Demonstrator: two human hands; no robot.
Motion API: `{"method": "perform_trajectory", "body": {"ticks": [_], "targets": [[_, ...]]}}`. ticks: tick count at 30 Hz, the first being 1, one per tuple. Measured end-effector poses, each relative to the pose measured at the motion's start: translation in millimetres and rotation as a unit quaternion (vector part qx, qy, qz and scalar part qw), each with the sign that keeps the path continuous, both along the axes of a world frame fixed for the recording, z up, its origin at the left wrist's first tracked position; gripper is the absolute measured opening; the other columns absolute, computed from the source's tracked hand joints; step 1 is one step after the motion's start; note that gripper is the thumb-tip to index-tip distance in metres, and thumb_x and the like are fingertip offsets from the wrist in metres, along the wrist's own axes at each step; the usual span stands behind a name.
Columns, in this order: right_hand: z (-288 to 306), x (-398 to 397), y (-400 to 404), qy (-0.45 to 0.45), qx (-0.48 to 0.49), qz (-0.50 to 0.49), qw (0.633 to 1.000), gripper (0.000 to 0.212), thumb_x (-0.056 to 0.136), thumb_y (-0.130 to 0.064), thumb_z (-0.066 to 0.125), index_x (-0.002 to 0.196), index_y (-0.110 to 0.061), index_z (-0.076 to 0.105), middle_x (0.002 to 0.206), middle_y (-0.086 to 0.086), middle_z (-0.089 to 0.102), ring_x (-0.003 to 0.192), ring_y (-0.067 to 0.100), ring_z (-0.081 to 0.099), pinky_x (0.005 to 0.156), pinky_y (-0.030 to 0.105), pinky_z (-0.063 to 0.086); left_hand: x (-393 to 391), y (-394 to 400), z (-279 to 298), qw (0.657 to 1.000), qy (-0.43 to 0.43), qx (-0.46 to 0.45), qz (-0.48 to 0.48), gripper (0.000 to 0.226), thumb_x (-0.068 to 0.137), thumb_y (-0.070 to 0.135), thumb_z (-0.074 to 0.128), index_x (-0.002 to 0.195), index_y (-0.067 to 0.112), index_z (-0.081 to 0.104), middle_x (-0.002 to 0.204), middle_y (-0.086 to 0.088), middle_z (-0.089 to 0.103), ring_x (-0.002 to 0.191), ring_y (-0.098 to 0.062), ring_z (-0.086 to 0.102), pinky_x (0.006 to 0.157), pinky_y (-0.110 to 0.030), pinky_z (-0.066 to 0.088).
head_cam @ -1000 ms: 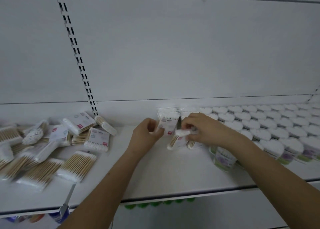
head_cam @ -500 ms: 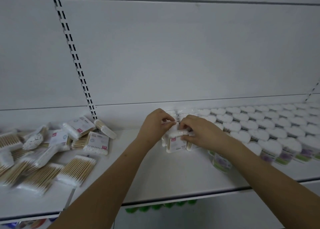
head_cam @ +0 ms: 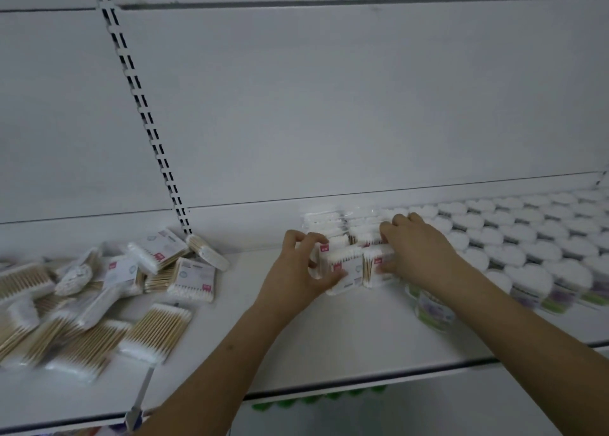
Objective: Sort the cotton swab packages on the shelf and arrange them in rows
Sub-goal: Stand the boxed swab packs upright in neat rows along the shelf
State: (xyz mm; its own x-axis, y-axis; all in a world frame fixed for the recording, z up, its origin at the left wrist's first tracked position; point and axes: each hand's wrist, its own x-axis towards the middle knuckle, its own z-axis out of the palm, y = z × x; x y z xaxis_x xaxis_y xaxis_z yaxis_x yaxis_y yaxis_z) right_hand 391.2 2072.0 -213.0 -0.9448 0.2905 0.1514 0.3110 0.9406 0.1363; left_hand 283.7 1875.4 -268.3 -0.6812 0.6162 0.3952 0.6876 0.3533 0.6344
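Observation:
On the white shelf (head_cam: 329,343), small cotton swab packages (head_cam: 342,267) stand upright in two short rows at the middle back. My left hand (head_cam: 296,271) grips the left side of the front packages, thumb in front and fingers curled over the top. From the right, my right hand (head_cam: 418,251) holds the other row, fingers over the tops and thumb against the front pack. A loose heap of swab packages (head_cam: 99,297) with wooden sticks lies jumbled at the left.
Heart-shaped white tubs (head_cam: 514,251) fill the shelf's right side in tight rows. A slotted upright (head_cam: 145,112) runs up the white back panel. A price-tag holder (head_cam: 138,409) sticks out from the front edge at the left. Green items show below the shelf.
Both hands have shifted onto the standing rows. The pack my right hand was setting down now stands upright at the front, and both hands hold the rows from either side.

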Motion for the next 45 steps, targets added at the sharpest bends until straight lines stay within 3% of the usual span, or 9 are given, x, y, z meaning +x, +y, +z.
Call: {"method": "perform_trajectory", "body": {"ticks": [4, 13, 17, 22, 30, 33, 37, 40, 45], "targets": [[1.8, -1.4, 1.8, -0.006, 0.025, 0.002, 1.0, 0.046, 0.084, -0.051, 0.067, 0.114, -0.019, 0.054, 0.115, 0.0, 0.055, 0.107, 0.02, 0.048, 0.078, 0.028, 0.034, -10.0, 3.6, -11.2, 1.0, 0.027, 0.015, 0.002, 0.038, 0.081, 0.038, 0.077, 0.115, 0.025, 0.065, 0.121, 0.007, 0.042, 0.09, -0.008, 0.063, 0.079, -0.031, 0.057], [17.1, -5.7, 2.0, 0.023, 0.006, -0.007, 1.0, 0.07, 0.081, -0.062, 0.065, 0.131, -0.019, 0.043, 0.128, 0.002, 0.049, 0.115, 0.023, 0.047, 0.092, 0.035, 0.039, -3.4, 7.2, -12.1, 0.999, 0.012, 0.042, 0.008, 0.046, 0.084, 0.029, 0.075, 0.123, 0.021, 0.052, 0.123, 0.01, 0.039, 0.098, -0.002, 0.056, 0.086, -0.026, 0.055], [49.7, -22.4, -27.9, 0.144, -0.077, 0.05, 0.985, 0.06, 0.089, -0.052, 0.061, 0.134, -0.016, 0.047, 0.131, 0.008, 0.049, 0.117, 0.028, 0.046, 0.093, 0.04, 0.042, 8.8, -27.9, -7.6, 0.996, 0.025, 0.044, 0.073, 0.051, 0.09, 0.039, 0.066, 0.134, 0.025, 0.044, 0.126, 0.012, 0.042, 0.104, 0.002, 0.049, 0.085, -0.015, 0.045], [51.9, -66.0, -106.6, 0.254, -0.231, 0.178, 0.922, 0.042, 0.093, -0.041, 0.059, 0.127, -0.018, 0.051, 0.126, 0.0, 0.051, 0.113, 0.021, 0.052, 0.089, 0.039, 0.047, 19.5, -123.4, -12.7, 0.969, 0.141, -0.001, 0.203, 0.026, 0.087, 0.03, 0.064, 0.112, 0.023, 0.062, 0.111, 0.009, 0.054, 0.102, -0.01, 0.053, 0.083, -0.023, 0.047], [-39.8, -153.0, -204.3, 0.122, -0.369, 0.238, 0.89, 0.062, 0.092, -0.041, 0.063, 0.144, -0.018, 0.039, 0.142, 0.004, 0.042, 0.127, 0.024, 0.043, 0.096, 0.029, 0.036, 26.3, -210.6, -37.3, 0.936, 0.098, -0.118, 0.317, 0.054, 0.079, 0.045, 0.06, 0.125, 0.017, 0.059, 0.127, 0.001, 0.054, 0.115, -0.018, 0.051, 0.098, -0.032, 0.045], [-68.0, -171.4, -213.3, 0.135, -0.458, 0.214, 0.852, 0.046, 0.091, -0.033, 0.065, 0.133, -0.018, 0.053, 0.13, 0.004, 0.057, 0.119, 0.023, 0.054, 0.089, 0.022, 0.037, 28.6, -213.2, -41.2, 0.937, 0.09, -0.121, 0.315, 0.055, 0.077, 0.036, 0.061, 0.129, 0.017, 0.058, 0.131, 0.001, 0.053, 0.119, -0.017, 0.05, 0.102, -0.034, 0.044], [-81.0, -170.8, -213.9, 0.241, -0.514, 0.171, 0.805, 0.017, 0.097, -0.02, 0.056, 0.114, -0.016, 0.059, 0.094, -0.008, 0.062, 0.083, 0.012, 0.057, 0.065, 0.014, 0.035, 36.6, -212.4, -35.2, 0.928, 0.008, -0.018, 0.372, 0.037, 0.087, 0.044, 0.057, 0.12, 0.029, 0.058, 0.114, 0.015, 0.06, 0.104, -0.002, 0.054, 0.085, -0.008, 0.038], [-77.9, -170.1, -211.1, 0.274, -0.56, 0.129, 0.771, 0.018, 0.099, -0.023, 0.054, 0.11, -0.009, 0.052, 0.086, -0.004, 0.058, 0.076, 0.018, 0.055, 0.059, 0.02, 0.035, 37.2, -209.8, -28.8, 0.912, -0.032, 0.019, 0.408, 0.022, 0.091, 0.052, 0.052, 0.107, 0.038, 0.051, 0.093, 0.019, 0.058, 0.084, -0.003, 0.055, 0.067, -0.013, 0.038], [-75.1, -168.8, -205.8, 0.286, -0.599, 0.11, 0.74, 0.019, 0.1, -0.024, 0.053, 0.111, -0.009, 0.05, 0.091, 0.001, 0.059, 0.078, 0.019, 0.056, 0.06, 0.024, 0.037, 35.0, -210.1, -27.6, 0.921, -0.033, 0.022, 0.387, 0.012, 0.091, 0.04, 0.063, 0.095, 0.038, 0.052, 0.088, 0.018, 0.06, 0.079, 0.003, 0.055, 0.066, -0.017, 0.042]]}}
